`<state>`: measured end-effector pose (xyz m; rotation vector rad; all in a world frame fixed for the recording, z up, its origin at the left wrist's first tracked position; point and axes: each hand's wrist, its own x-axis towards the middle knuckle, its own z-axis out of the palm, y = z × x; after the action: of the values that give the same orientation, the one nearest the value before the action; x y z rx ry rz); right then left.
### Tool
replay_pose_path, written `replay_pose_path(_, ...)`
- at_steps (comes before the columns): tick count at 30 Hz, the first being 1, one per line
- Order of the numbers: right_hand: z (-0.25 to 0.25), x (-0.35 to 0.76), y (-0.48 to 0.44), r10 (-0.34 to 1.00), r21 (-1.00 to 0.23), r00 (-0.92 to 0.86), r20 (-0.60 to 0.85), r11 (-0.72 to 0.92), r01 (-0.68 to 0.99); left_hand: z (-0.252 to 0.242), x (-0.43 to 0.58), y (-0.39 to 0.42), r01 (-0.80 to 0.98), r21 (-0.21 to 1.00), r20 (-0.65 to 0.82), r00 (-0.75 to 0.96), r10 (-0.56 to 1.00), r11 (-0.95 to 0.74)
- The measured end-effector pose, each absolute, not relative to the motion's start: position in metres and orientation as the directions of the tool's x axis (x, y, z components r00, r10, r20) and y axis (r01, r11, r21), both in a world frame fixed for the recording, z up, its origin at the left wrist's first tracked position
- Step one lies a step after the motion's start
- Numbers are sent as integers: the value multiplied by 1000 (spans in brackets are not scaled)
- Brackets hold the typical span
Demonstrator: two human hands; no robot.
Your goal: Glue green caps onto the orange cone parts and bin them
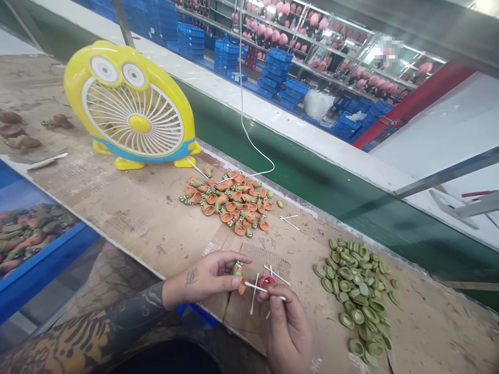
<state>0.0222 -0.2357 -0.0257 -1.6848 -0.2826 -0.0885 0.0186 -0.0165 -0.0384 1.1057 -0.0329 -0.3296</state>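
Between thumb and fingers, my left hand grips a small frog figurine, green above with an orange-brown lower part. My right hand pinches a white cotton swab, whose left tip reaches the orange part of the figurine; whether they touch I cannot tell. Just beyond the right fingers sits a small red dish, partly hidden by them. Loose cotton swabs lie around it. A pile of similar green and orange figurines is spread behind the left hand.
To the right lies a heap of small green oval cups. A yellow fan stands at the back left, its white cable hanging nearby. Two swabs lie farther back. A blue crate of pieces sits at the left below the cardboard-covered table.
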Motion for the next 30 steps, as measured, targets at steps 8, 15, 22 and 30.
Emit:
replay_pose_path(8, -19, 34, -263, 50, -861, 966, 252, -445, 247, -37, 19, -17, 256, 889, -172, 955, -243, 380)
replay_pose_path(15, -20, 52, -302, 2, -645, 972, 234, -748, 157, -33, 20, -15, 245, 909, -180, 961, -210, 337)
replay_pose_path(22, -25, 65, -379, -131, -157, 954, 269, -983, -91, -33, 21, -15, 227, 924, -160, 961, -227, 309)
replay_pose_path(30, -35, 51, -357, -90, -437, 982, 166, -899, -8, -33, 20, -15, 224, 923, -158, 962, -223, 313)
